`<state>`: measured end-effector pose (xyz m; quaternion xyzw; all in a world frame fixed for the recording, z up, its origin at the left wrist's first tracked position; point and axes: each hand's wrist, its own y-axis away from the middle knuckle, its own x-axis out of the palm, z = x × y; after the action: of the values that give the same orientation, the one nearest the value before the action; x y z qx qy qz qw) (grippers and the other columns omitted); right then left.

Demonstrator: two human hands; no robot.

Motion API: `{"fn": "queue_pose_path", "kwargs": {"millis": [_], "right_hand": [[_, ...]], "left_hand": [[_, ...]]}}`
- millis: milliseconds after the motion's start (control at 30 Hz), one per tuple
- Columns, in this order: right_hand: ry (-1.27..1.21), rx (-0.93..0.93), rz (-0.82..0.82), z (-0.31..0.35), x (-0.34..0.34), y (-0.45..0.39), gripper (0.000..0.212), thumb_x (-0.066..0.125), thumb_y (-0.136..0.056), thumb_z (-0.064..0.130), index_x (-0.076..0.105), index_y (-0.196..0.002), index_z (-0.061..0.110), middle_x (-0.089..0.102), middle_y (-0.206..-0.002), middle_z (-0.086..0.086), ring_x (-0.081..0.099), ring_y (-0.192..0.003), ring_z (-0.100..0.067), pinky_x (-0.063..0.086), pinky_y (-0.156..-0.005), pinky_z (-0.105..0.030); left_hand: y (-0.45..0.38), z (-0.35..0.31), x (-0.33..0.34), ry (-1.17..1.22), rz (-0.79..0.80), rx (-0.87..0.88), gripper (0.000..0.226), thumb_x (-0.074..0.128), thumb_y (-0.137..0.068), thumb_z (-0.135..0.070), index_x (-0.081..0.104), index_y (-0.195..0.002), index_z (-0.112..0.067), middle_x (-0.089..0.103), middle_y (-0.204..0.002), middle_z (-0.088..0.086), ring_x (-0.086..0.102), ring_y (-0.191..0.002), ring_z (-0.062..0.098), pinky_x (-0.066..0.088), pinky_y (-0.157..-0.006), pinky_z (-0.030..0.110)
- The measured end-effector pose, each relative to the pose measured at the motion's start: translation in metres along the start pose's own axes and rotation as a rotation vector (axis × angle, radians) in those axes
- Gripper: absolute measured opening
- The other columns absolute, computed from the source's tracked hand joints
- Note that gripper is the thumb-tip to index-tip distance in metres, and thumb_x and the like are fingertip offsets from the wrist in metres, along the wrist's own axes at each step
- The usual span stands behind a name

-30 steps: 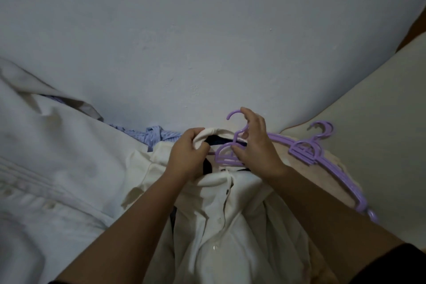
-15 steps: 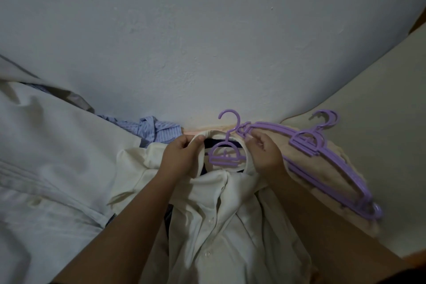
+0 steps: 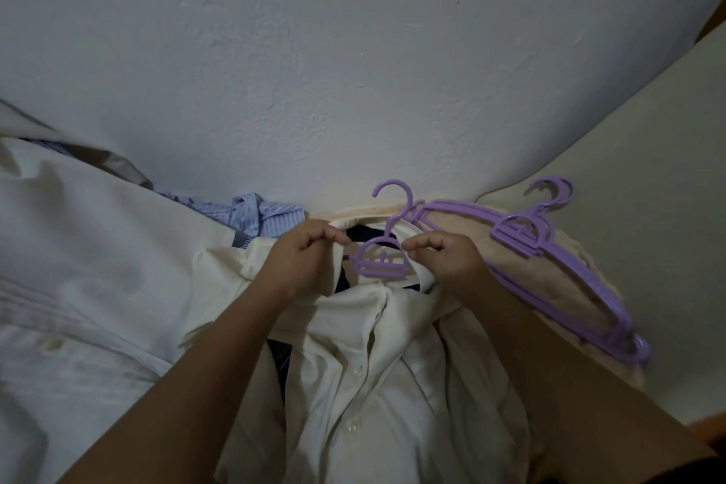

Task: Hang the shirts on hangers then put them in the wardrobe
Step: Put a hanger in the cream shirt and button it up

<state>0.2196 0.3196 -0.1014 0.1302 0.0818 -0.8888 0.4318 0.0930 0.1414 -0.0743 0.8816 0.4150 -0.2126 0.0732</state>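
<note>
Hanger (image 3: pixel 380 261) inside shirt (image 3: pixel 365 373) collar, spare hangers (image 3: pixel 550 259) right.

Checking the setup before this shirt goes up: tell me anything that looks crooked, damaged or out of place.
Nothing looks damaged. The purple hanger sits inside the cream shirt, collar pinched by the left hand and right hand. The striped shirt lies crumpled by the wall; spare hangers lie stacked askew.
</note>
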Motion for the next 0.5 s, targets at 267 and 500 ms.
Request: {"fn": "queue_pose_path", "kwargs": {"millis": [267,500], "right_hand": [[-0.079,0.094,0.02,0.005,-0.015,0.001,0.019,0.06,-0.088,0.002,0.071,-0.091,0.017,0.065,-0.09,0.012,0.06,-0.101,-0.015,0.047,-0.098,-0.035],[0.164,-0.122,0.019,0.01,-0.022,0.001,0.025,0.052,-0.089,-0.005,0.07,-0.081,0.01,0.061,-0.092,-0.001,0.058,-0.09,-0.017,0.048,-0.089,-0.028]], "left_hand": [[-0.003,-0.01,-0.014,0.046,0.066,-0.082,0.035,0.046,-0.095,-0.007,0.072,-0.091,-0.031,0.066,-0.095,-0.012,0.057,-0.087,0.015,0.045,-0.077,0.024],[-0.006,-0.014,-0.016,-0.123,0.186,-0.103,0.039,0.047,-0.097,-0.013,0.077,-0.08,-0.032,0.068,-0.098,-0.004,0.059,-0.087,0.017,0.046,-0.077,0.027]]}}
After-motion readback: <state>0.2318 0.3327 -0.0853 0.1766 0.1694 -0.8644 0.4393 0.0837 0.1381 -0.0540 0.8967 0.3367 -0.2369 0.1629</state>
